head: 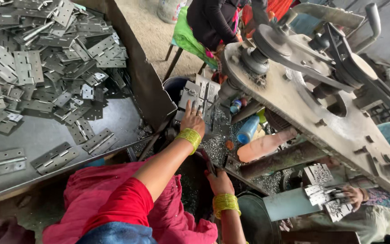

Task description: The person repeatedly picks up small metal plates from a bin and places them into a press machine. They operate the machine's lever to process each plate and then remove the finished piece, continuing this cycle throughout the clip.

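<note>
My left hand (192,120), with yellow-green bangles on the wrist, reaches forward and presses on a grey metal hinge plate (198,95) lying on the machine bed below the press head (229,88). Lower down, my right hand (219,181), also wearing bangles, is closed around a dark handle (208,165) near my red clothing. Metal shavings (214,147) cover the bed between my two hands.
A large metal tray (113,118) on the left holds a heap of hinges (37,58). A belt-driven machine (303,86) fills the right. Another person's hand (354,194) holds hinge plates (320,189) at lower right. Someone sits at the top (211,20). A blue bottle (248,129) lies underneath.
</note>
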`<state>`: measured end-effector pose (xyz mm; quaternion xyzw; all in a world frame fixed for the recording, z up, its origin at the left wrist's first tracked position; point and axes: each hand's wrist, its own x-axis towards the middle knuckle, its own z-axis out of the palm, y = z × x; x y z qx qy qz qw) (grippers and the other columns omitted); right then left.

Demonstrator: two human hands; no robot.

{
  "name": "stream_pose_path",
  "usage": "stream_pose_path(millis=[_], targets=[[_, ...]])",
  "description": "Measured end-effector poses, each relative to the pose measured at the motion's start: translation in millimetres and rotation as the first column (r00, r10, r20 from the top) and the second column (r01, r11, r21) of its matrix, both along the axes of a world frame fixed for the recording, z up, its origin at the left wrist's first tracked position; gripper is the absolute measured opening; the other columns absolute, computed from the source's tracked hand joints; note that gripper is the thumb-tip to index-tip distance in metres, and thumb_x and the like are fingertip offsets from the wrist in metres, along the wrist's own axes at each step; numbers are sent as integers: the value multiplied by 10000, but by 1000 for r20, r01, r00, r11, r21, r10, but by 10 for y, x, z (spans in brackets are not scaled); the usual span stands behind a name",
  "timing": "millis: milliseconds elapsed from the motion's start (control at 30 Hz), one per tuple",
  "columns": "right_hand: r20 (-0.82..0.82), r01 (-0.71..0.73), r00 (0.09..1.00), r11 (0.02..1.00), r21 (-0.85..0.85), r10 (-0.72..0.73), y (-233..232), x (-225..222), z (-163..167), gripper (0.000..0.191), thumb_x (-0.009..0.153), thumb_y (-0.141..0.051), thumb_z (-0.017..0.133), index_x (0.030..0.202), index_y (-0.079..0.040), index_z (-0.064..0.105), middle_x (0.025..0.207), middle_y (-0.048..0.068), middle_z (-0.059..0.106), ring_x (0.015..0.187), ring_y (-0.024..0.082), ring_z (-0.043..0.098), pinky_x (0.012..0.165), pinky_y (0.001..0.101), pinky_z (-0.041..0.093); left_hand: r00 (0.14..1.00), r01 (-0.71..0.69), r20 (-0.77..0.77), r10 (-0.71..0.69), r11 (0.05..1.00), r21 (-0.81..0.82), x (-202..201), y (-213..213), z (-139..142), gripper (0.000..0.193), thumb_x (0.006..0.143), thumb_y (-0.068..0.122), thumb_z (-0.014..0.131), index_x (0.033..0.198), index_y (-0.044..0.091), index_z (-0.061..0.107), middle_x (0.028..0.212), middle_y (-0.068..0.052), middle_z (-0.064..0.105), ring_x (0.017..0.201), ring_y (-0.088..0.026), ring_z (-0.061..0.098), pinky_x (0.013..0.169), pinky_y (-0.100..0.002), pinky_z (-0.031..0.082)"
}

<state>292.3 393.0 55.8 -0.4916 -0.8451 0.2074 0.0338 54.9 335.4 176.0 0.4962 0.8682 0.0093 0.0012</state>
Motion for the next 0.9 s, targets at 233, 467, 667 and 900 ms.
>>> stream_pose_path(millis=[233,467,667,900], targets=[[64,92,994,994,-65,-88,-386,67,-335,499,869,-489,660,1161,-86,684,1097,267,725,1087,454,676,908,531,537,1000,16,6,-16,1000,-15,-1,23,-7,450,1019,200,439,1429,92,590,1674,-90,308,1559,-381,156,1207,-642,-96],[-5,22,1000,999,-26,-22,-3,3,120,535,846,-538,670,1163,-108,702,1078,251,717,1064,446,671,893,528,526,1000,-6,5,7,989,-145,-191,345,28,456,1022,246,431,1444,128,558,1689,-112,209,1572,-400,66,1179,-617,-162],[-74,45,996,997,-62,-50,-331,48,-373,522,848,-494,667,1150,-68,675,1008,284,733,1005,455,705,859,525,553,995,-102,-10,104,991,90,-216,349,-199,475,1048,224,400,1474,104,573,1662,-102,330,1566,-380,167,1215,-608,-136],[-9,9,1000,999,-40,-10,-27,-56,286,464,882,-494,655,1137,-109,696,1039,238,739,1022,428,697,880,498,532,994,-63,80,72,993,-102,-314,532,-35,465,1035,273,369,1436,137,560,1679,-56,229,1571,-381,89,1181,-621,-119]])
